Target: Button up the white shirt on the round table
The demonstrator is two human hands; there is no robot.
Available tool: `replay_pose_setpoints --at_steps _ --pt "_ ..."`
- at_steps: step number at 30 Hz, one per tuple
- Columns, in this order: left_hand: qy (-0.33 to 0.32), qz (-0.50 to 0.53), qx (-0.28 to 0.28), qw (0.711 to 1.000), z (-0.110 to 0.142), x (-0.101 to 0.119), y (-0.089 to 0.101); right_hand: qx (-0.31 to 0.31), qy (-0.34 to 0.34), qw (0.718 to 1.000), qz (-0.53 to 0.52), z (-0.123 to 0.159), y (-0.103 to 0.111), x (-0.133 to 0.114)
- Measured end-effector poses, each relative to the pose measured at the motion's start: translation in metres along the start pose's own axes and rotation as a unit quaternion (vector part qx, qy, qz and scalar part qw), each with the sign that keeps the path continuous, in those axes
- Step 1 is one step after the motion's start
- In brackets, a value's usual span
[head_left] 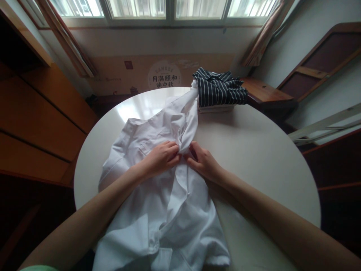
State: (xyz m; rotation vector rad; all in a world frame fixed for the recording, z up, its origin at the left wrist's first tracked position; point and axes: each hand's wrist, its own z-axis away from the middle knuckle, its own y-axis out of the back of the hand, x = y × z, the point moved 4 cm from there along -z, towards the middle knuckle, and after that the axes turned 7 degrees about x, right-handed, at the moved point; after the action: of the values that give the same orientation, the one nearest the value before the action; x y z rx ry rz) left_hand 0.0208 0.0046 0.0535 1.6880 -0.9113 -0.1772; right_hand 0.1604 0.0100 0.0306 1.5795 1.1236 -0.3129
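A white garment that looks like a shirt or coat (194, 203) is spread, wrinkled, over the left and middle of the round table, its lower part reaching the near edge. My left hand (163, 156) grips its front edge near the middle, fingers closed on the cloth. Just to the right, my right hand (203, 160) pinches the same edge between thumb and fingers. Cloth bunches up between the two hands, and whatever small part lies under the fingertips is hidden. One upper end of the garment stretches toward the folded stack at the back.
A folded black-and-white striped garment (220, 88) tops a stack of folded white cloth (217, 109) at the back of the white table (262, 158). A wooden cabinet (36, 124) stands at left, a brown wooden surface (265, 92) behind at right. Windows (138, 9) are ahead.
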Motion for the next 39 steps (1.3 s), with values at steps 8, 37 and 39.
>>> replay_pose_setpoints --at_steps 8,37,39 --pt "-0.005 -0.002 0.0 1.0 0.0 0.0 0.0 0.004 -0.023 1.0 -0.005 -0.002 0.001 0.001" --pt "0.017 -0.007 0.088 0.996 -0.001 -0.001 -0.016 0.032 -0.037 0.998 -0.041 -0.006 0.005 0.007" --pt "0.018 -0.018 0.088 0.996 -0.002 0.002 -0.017 0.044 -0.042 0.998 -0.035 -0.007 0.007 0.006"
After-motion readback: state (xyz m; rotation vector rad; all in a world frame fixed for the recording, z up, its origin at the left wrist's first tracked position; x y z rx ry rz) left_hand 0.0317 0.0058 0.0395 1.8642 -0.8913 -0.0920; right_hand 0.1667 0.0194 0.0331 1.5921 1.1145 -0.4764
